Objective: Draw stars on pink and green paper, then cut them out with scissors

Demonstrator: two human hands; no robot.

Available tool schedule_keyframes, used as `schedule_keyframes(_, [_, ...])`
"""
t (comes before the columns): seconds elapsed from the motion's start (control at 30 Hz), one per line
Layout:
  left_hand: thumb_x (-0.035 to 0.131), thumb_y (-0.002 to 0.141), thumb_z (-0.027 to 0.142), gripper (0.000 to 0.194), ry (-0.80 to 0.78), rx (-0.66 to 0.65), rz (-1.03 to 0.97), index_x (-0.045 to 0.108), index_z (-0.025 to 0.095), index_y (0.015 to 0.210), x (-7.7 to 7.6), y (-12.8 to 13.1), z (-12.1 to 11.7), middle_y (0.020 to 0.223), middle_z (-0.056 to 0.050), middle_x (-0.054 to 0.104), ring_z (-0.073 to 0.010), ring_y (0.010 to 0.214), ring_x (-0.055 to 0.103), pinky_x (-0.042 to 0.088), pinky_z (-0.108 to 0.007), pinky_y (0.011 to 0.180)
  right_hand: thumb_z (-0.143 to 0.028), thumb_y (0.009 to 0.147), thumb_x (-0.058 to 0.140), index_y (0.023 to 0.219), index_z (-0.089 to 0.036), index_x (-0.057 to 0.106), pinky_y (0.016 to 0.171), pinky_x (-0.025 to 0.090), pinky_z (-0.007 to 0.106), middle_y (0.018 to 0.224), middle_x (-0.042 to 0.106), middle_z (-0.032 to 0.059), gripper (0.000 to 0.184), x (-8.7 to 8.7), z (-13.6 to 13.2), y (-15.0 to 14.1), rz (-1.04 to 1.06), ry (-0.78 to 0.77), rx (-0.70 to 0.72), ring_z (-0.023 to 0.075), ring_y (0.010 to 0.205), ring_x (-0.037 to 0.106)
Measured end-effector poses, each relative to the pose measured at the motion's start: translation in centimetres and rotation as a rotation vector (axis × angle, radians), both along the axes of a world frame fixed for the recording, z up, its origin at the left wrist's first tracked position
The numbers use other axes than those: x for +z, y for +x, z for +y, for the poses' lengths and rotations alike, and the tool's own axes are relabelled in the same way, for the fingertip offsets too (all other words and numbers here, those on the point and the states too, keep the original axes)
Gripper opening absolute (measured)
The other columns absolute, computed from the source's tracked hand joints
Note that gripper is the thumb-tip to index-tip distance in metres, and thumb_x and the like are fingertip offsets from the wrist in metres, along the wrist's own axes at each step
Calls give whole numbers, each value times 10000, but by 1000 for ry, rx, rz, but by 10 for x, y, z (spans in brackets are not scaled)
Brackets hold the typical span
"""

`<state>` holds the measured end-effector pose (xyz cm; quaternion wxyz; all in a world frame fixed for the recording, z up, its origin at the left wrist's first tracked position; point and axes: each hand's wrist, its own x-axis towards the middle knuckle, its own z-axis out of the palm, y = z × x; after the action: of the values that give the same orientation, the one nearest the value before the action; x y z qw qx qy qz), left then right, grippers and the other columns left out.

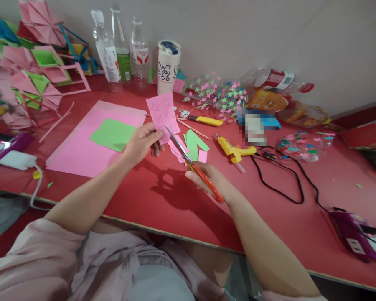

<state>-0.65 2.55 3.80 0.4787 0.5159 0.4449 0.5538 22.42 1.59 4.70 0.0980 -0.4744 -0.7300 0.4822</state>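
My left hand (147, 140) pinches the lower edge of a pink paper piece (163, 109), held up above the table. Star outlines are drawn in pencil on this paper. Red-handled scissors (203, 177) are gripped in my right hand (213, 177), blades pointing up and left, their tips at the paper's lower part. Below the blades lie green paper scraps (192, 146) and a few pink ones. To the left, a green sheet (113, 134) rests on larger pink sheets (77, 146).
A yellow glue gun (235, 150) and a yellow utility knife (208, 121) lie to the right. Bottles (139, 58) and a patterned cup (167, 69) stand along the wall. Folded paper crafts (37, 79) crowd the left. A black cable (307, 179) runs to a purple power strip (357, 234).
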Motion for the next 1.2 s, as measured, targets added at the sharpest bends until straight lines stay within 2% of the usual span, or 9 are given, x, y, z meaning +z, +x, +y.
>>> schedule_keyframes(0.23, [637,746,314,161,-14,-17,6,588,161,740,2,-2,-1,484,30,611,-82,324,525,398,-173,325,-806,730,543,695,-223,412,492,319,249,531,358,-85,598,3,-4,-3,78,-74,-61,89,480,387])
schedule_keyframes(0.43, [639,744,328,169,-32,-10,-9,598,165,732,0,-2,1,481,27,605,-81,326,521,399,-176,327,-766,723,600,678,-226,421,409,331,235,457,355,-101,571,-3,-3,-6,99,-128,-83,73,376,364])
schedule_keyframes(0.63, [630,741,324,167,-37,-3,-75,595,161,732,1,0,-1,483,18,622,-84,320,522,398,-178,330,-745,765,561,689,-224,438,340,314,203,398,366,-102,541,-6,-11,-18,164,-191,-134,62,313,345])
schedule_keyframes(0.9, [654,746,357,208,-49,21,-102,583,163,722,1,4,-2,503,21,628,-79,338,536,387,-177,345,-636,838,544,695,-230,412,335,305,194,380,361,-107,450,-3,-20,-24,144,-164,-182,63,291,336])
schedule_keyframes(1.0, [670,728,348,205,-65,28,-125,580,165,710,0,5,-2,484,28,615,-83,334,531,382,-181,340,-659,844,519,702,-230,421,345,316,205,382,354,-107,462,-3,-19,-24,147,-168,-179,67,291,333])
schedule_keyframes(1.2, [666,729,353,211,-96,-46,-114,570,167,698,-1,8,-4,478,29,617,-75,318,509,386,-187,348,-718,815,525,701,-230,411,383,334,213,438,396,-95,514,-6,-21,-23,181,-119,-162,64,332,369])
